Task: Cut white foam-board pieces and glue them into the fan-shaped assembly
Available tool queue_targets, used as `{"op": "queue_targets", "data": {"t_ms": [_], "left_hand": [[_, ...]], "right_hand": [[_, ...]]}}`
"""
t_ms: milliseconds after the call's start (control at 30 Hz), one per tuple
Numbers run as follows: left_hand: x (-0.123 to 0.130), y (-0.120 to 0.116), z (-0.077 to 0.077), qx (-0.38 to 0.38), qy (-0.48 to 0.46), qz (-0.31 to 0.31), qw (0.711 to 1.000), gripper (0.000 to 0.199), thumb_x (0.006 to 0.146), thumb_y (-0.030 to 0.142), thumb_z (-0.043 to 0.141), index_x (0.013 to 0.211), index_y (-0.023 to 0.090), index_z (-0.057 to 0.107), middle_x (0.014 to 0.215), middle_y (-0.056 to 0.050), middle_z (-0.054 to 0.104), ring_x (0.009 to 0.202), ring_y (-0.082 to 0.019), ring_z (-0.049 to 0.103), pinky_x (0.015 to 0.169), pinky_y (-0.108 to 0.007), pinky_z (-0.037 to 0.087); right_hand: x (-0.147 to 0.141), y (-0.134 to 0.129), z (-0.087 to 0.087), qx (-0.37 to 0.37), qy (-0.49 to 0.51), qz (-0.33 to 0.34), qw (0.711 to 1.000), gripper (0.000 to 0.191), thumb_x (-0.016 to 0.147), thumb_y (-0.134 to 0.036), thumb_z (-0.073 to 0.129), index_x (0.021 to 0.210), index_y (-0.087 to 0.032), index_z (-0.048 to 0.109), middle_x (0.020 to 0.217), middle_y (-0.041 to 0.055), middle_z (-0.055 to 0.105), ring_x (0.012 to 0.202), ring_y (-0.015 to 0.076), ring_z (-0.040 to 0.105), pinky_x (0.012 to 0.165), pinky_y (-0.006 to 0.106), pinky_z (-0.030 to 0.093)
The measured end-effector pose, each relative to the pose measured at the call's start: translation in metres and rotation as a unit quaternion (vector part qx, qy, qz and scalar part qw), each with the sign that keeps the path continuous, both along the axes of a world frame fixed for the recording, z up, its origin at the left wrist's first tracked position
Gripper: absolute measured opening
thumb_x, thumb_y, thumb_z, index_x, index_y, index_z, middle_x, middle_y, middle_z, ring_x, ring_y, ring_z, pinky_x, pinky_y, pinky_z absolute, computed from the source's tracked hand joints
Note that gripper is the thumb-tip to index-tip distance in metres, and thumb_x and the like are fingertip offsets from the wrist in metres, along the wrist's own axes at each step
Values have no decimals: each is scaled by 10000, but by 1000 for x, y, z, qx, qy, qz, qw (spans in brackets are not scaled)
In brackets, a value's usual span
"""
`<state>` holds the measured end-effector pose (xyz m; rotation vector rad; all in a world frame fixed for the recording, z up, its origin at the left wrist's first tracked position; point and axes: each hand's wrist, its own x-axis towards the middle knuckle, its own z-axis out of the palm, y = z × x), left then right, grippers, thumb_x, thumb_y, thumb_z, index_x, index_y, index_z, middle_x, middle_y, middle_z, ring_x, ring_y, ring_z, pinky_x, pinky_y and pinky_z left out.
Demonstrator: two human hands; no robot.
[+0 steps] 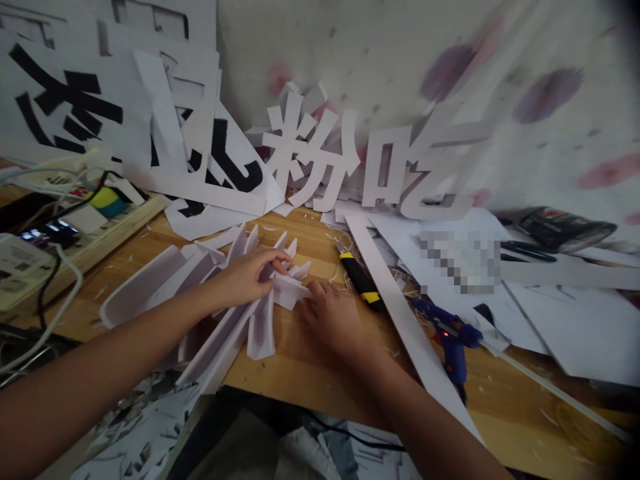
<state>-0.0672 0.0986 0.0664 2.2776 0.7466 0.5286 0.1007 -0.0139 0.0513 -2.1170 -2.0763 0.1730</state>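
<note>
1. The wooden table (300, 383) ends just below both hands; the white channel piece (220, 340) lies on its left half, with its lower end reaching the front edge.
2. Bare wood shows below the right hand (333, 317) and in a narrow band between that hand and the long white strip (395, 307).
3. The right thumb and forefinger pinch the end of a short white strip (290, 290) beside the channel piece.
4. The left hand (247, 277) arches over the raised walls, forefinger and thumb curved into a loop; whether they grip anything, I cannot tell.
5. The left forearm hides part of the channel piece; a pixelated patch covers something on the papers (540, 320), and a yellow object (590, 423) blurs into the dim lower right.
6. The utility knife (359, 273) lies just beyond the right hand; past the long strip sits the glue gun (453, 333), its red light lit.
7. White cut-out characters (313, 157) stand behind; cables (65, 307) crowd the left.
</note>
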Motion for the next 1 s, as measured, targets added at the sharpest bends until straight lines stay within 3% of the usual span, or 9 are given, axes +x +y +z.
{"op": "queue_targets", "data": {"t_ms": [400, 833, 1000], "left_hand": [[2, 1, 1, 0, 8, 9, 1000, 419, 698, 47, 556, 1090, 195, 574, 914, -20, 683, 1030, -209, 566, 900, -369, 419], [4, 2, 3, 24, 21, 15, 999, 412, 694, 77, 550, 1075, 203, 640, 880, -22, 704, 893, -196, 599, 749, -308, 452], [5, 0, 4, 37, 23, 15, 999, 426, 683, 64, 546, 1071, 218, 625, 920, -12, 691, 944, -193, 585, 766, -304, 445]], "right_hand": [[1, -1, -1, 14, -17, 5, 1000, 170, 874, -235, 470, 986, -175, 583, 969, 96, 666, 894, 223, 608, 762, 303, 430], [2, -2, 0, 1, 0, 7, 1000, 211, 870, -218, 457, 1041, -176, 573, 1032, 94, 662, 933, 212, 606, 785, 299, 435], [1, -2, 2, -10, -6, -1, 1000, 210, 871, -228, 453, 1040, -178, 567, 1002, 96, 662, 925, 218, 603, 755, 302, 436]]}}
